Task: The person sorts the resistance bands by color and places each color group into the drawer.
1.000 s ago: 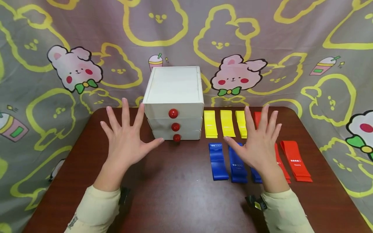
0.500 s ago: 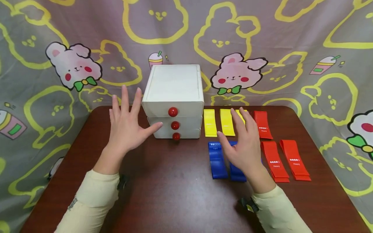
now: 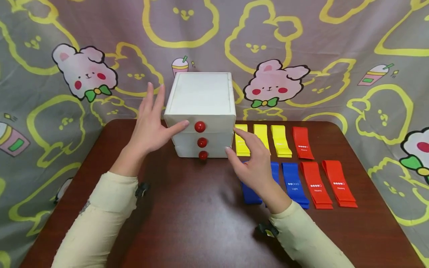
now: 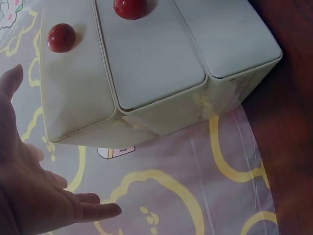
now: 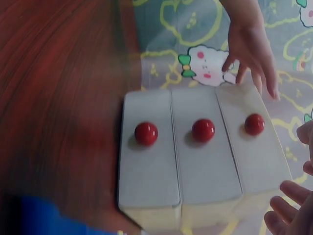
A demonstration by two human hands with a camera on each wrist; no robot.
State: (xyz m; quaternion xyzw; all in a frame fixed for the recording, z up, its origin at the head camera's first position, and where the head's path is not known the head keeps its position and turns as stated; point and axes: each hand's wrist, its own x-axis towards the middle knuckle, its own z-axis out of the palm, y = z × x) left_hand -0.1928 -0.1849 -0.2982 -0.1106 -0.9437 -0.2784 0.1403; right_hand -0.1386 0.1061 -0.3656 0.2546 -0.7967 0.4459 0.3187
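A white three-drawer box with round red knobs stands at the back of the table. My left hand is beside its left side, fingers extended and thumb pointing across the top drawer's front. The left wrist view shows a gap between that hand and the box. At the box's right front, my right hand is held with thumb and fingers apart, holding nothing. In the right wrist view its fingers are near the box; whether they touch it I cannot tell. All drawers look closed.
Flat resistance bands lie in rows on the right: yellow bands, blue bands marked Light, and red bands marked Heavy. My right hand partly covers some. A patterned cloth hangs behind the brown table.
My right hand has moved left, from over the bands to the box's right side, with its fingers less spread. The left hand has shifted forward and slightly right, closer to the box.
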